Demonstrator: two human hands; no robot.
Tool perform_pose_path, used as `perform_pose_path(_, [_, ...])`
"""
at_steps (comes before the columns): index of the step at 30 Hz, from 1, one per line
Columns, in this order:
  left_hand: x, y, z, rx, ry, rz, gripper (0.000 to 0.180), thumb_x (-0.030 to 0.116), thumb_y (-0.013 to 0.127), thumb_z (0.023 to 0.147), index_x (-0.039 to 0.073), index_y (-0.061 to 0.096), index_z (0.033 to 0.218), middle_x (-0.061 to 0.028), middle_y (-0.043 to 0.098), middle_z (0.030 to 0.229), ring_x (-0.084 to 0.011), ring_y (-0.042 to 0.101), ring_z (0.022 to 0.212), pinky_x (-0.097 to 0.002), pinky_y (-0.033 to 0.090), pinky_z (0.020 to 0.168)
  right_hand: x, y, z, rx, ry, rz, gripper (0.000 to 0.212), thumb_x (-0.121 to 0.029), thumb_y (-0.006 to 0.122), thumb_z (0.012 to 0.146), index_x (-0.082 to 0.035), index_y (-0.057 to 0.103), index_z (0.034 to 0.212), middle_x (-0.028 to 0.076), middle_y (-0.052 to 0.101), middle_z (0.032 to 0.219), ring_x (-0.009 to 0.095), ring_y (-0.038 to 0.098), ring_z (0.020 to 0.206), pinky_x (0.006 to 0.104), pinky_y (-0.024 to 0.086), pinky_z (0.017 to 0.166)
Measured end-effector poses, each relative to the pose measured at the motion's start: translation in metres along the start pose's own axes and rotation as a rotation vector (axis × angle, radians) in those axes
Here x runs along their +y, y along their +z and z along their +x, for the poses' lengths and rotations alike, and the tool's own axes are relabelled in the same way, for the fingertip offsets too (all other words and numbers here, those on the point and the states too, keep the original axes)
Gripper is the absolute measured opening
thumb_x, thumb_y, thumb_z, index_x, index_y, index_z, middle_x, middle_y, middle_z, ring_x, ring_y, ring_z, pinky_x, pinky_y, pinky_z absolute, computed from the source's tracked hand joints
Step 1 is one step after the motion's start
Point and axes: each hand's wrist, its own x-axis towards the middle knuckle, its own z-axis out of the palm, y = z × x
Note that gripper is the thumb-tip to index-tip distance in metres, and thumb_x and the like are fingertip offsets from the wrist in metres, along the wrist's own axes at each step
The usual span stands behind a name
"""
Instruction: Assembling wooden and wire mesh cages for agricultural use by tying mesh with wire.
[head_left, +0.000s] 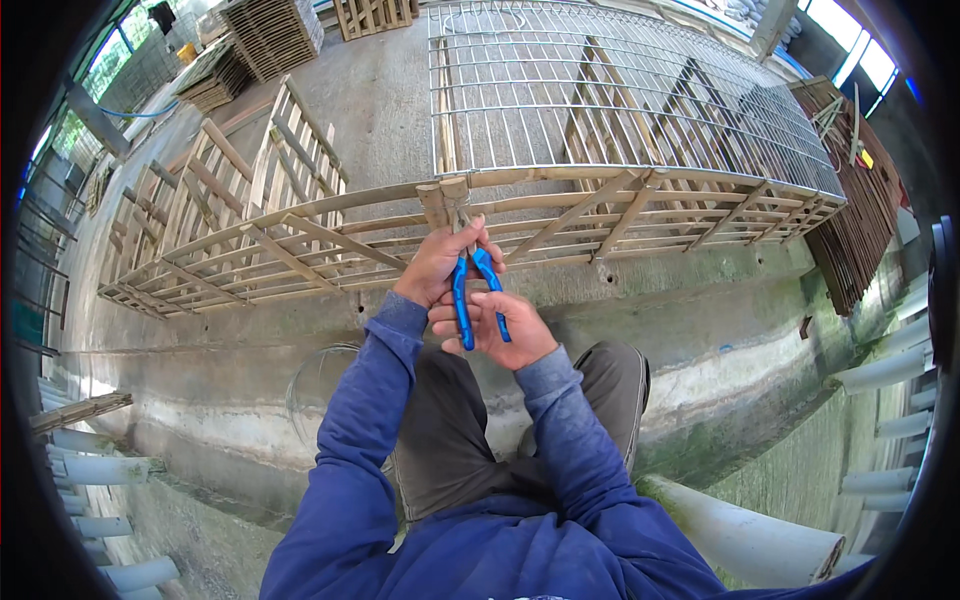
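Observation:
A pair of pliers [461, 305] with blue handles points away from me, its jaws up against the end of a wooden post [455, 188] on a long slatted frame [380, 208]. My right hand [518, 335] is closed around the handles, which are spread apart. Just ahead of it, my left hand [432, 265] is closed beside the head of the pliers, close to the post. What the left fingers pinch is hidden. Something thin and pale, perhaps wire, shows around the post by the jaws.
A metal wire mesh panel [505, 97] lies over the frame's right part. Slatted wooden racks [255, 160] stand at left. Stacked slatted panels [270, 38] stand farther back. Rusty brown sheets [850, 220] lean at far right. Pale pipes [760, 535] jut out nearby, and a wire coil [300, 390] lies below the frame.

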Motion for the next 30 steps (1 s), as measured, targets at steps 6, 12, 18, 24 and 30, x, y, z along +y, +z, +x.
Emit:
perform_pose_path(6, [-0.021,-0.010,0.010,0.031,0.132,0.044,0.030,0.036,0.060,0.092,0.010,0.055,0.078,-0.0075,0.063,0.073,-0.0124,0.060,0.063,-0.0255,0.049,0.055,-0.012,0.011,-0.010,0.243,-0.007,-0.281,0.033,-0.015,0.054,0.090,0.004,0.052,0.117,0.013,0.062,0.106,0.027,0.064,0.100,0.0424,0.053,0.082])
perform_pose_path(12, [-0.008,-0.001,0.005,0.046,0.167,0.028,0.029,0.032,0.060,0.092,0.008,0.057,0.075,-0.0058,0.062,0.066,-0.0075,0.052,0.050,-0.0222,0.042,0.045,-0.018,0.021,-0.009,0.277,-0.013,-0.334,0.033,-0.012,0.054,0.090,0.004,0.050,0.118,0.013,0.059,0.107,0.028,0.063,0.103,0.0430,0.053,0.083])
perform_pose_path(18, [-0.007,-0.001,0.011,0.005,0.184,-0.030,0.030,0.032,0.058,0.092,0.007,0.058,0.074,-0.0064,0.062,0.068,-0.0060,0.050,0.047,-0.0211,0.039,0.042,-0.024,0.021,-0.007,0.335,-0.017,-0.476,0.033,-0.012,0.053,0.090,0.003,0.050,0.119,0.013,0.060,0.110,0.026,0.064,0.101,0.0380,0.054,0.079])
perform_pose_path(24, [-0.018,-0.013,0.020,-0.056,0.169,-0.215,0.026,0.027,0.053,0.092,0.006,0.055,0.077,-0.0075,0.060,0.069,-0.0136,0.055,0.054,-0.0263,0.047,0.050,-0.029,0.031,-0.003,0.396,-0.004,-0.810,0.025,-0.017,0.059,0.088,0.001,0.058,0.105,0.008,0.064,0.095,0.014,0.064,0.081,0.0287,0.051,0.061])
perform_pose_path(30, [-0.015,-0.010,0.019,-0.095,0.164,-0.195,0.024,0.025,0.051,0.092,0.005,0.054,0.078,-0.0085,0.060,0.069,-0.0178,0.058,0.058,-0.0294,0.050,0.056,-0.015,0.028,0.001,0.430,-0.117,-0.822,0.022,-0.020,0.058,0.087,0.002,0.060,0.086,0.006,0.060,0.073,0.013,0.057,0.059,0.0276,0.046,0.050])
